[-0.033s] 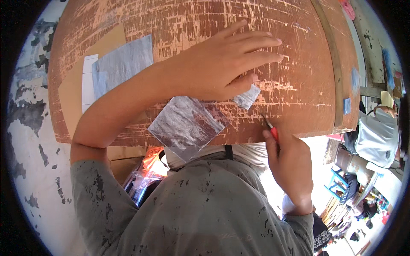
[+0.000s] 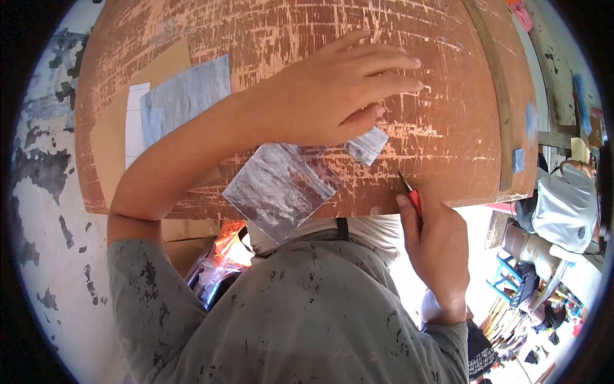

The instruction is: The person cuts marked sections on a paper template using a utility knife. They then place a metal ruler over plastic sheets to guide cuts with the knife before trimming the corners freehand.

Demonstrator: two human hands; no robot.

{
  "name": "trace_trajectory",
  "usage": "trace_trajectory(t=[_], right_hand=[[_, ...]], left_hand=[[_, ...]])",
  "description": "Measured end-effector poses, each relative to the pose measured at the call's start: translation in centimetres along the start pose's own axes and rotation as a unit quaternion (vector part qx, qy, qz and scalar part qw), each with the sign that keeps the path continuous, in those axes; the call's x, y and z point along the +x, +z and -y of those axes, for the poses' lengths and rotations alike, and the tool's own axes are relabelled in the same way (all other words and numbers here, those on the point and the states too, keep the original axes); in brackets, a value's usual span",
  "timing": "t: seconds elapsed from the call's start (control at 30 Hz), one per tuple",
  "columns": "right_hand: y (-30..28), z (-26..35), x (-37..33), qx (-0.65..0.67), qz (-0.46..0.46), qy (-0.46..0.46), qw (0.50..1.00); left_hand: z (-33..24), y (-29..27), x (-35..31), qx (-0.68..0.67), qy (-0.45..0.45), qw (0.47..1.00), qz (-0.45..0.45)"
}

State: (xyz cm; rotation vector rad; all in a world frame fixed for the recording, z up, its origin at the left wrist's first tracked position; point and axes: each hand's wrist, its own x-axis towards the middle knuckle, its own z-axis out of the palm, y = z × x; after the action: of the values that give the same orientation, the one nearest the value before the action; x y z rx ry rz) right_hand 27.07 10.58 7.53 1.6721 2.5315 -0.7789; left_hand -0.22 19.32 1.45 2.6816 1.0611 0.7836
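My left hand [image 2: 358, 83] is spread low over the scratched brown board [image 2: 448, 141], fingers stretched apart and pointing right. Its thumb side lies at the upper edge of a small grey streaked square [image 2: 369, 147], covering part of it; whether it presses down cannot be seen. In my right hand [image 2: 438, 246], near the board's front edge, is a red-handled knife [image 2: 414, 198], its thin blade pointing up and left, apart from the small square. Between my arms lies a larger grey streaked piece [image 2: 265, 176] with a clear square sheet, one corner overhanging the front edge.
Left of my forearm, a grey-blue streaked sheet [image 2: 192, 93] lies over white lined paper [image 2: 135, 118] and tan card [image 2: 107, 144]. A wooden strip [image 2: 502, 109] crosses the board's right side. Beyond, a blue stool [image 2: 505, 278] stands on the cluttered floor, near a person in white [image 2: 563, 208].
My right hand and the knife have shifted slightly right. The small grey square sits a little further left. My left hand stays nearly in place.
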Motion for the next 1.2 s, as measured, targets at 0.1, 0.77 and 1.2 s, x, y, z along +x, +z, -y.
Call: trace_trajectory(t=[0.1,0.77,1.2], right_hand=[[-0.5,-0.7,-0.4,0.037,-0.056,0.015,0.998],[2.6,-5.0,-3.0,0.164,-0.140,-0.036,0.976],[3.0,-3.7,-0.9,0.232,-0.248,-0.130,0.931]], left_hand=[[0.4,-2.7,1.2,0.020,0.022,0.999,-0.018],[-7.1,-0.7,-2.5,0.030,-0.042,0.997,0.052],[-8.1,-2.9,-1.9,-0.075,-0.172,0.979,0.080]])
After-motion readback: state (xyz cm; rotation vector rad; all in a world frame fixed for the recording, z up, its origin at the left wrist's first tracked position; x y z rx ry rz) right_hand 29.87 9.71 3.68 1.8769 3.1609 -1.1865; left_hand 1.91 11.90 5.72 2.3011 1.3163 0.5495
